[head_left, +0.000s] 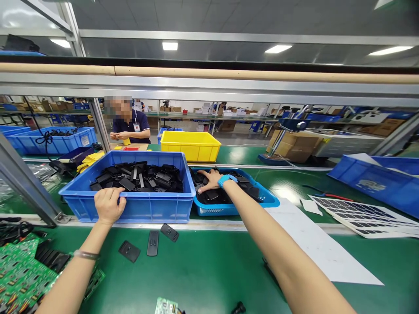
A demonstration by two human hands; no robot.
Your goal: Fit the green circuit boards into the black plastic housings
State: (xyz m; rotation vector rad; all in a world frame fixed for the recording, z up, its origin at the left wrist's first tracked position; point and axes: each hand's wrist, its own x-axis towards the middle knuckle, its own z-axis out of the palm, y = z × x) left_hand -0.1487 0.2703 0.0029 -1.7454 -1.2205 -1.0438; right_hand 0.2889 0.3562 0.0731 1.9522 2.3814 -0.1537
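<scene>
My left hand [108, 206] grips the front rim of a large blue bin [157, 208], its fingers curled over the edge. Inside that bin lies a heap of black plastic parts [140, 175]. Reaching forward, my right hand [211, 179] rests with spread fingers on more black parts in a shallow light-blue basket [270, 200]; no part shows clearly in its grasp. On the green bench in front of the bin lie three flat black plastic covers, one at the left [129, 251], one in the middle [152, 243] and one at the right [170, 232].
Green circuit boards [22, 270] pile up at the left front, and another board [166, 306] sits at the bottom edge. White paper [321, 248] lies at the right. Beyond stand a yellow bin [191, 146] and a seated co-worker [132, 126]. A metal post [26, 179] rises at the left.
</scene>
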